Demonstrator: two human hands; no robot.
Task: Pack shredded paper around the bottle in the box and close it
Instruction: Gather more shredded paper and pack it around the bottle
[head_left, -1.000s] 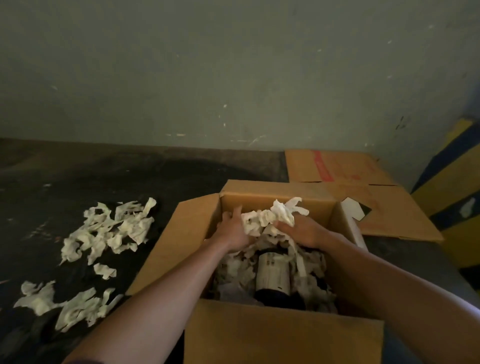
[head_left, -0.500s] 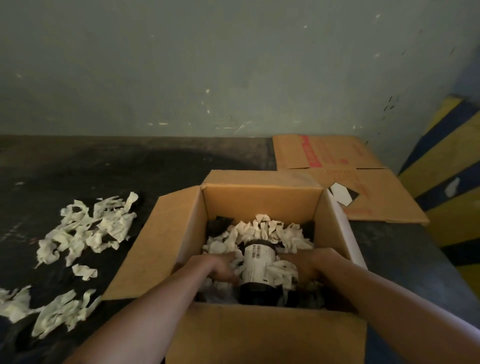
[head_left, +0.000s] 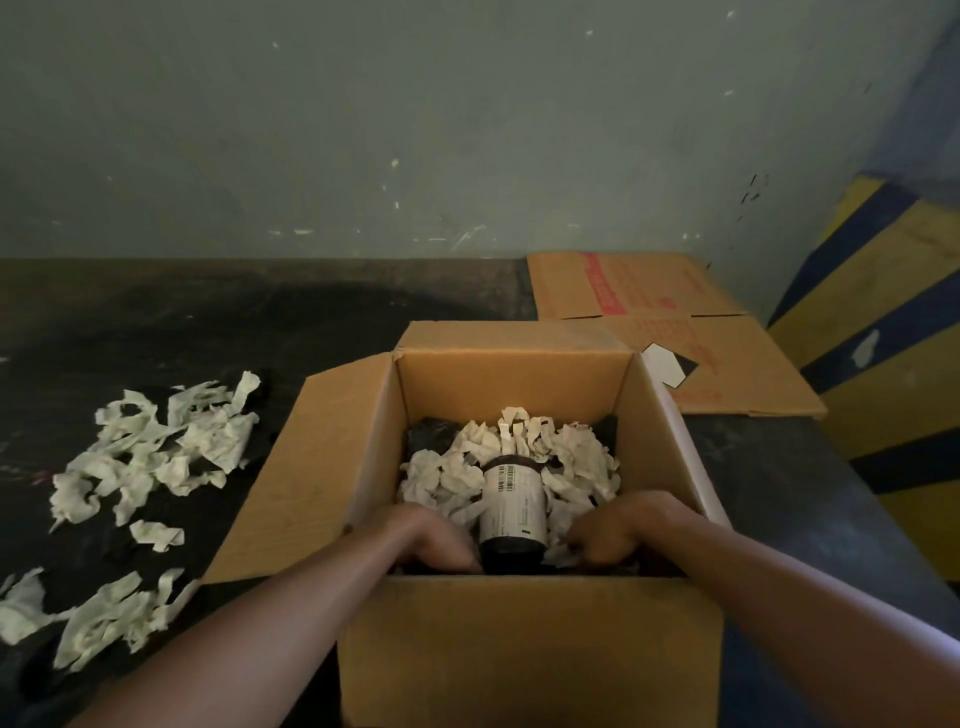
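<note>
An open cardboard box (head_left: 514, 379) stands in front of me with its flaps folded out. Inside lies a dark bottle (head_left: 511, 512) with a white barcode label, ringed by crumpled shredded paper (head_left: 576, 457). My left hand (head_left: 434, 540) is down in the box just left of the bottle's near end, fingers curled downward. On the other side of the bottle my right hand (head_left: 618, 530) is pressed low among the paper, fingers bent under. The near wall of the box hides the fingertips of both hands.
Loose shredded paper (head_left: 156, 452) lies on the dark surface to the left, with another heap (head_left: 98, 618) nearer me. A flattened cardboard sheet (head_left: 675, 312) lies behind the box at the right. A yellow and blue striped wall (head_left: 883, 322) rises at far right.
Both hands carried a bunch of shredded paper from above the box's far side down into it. They now sit low at the near end, either side of the bottle.
</note>
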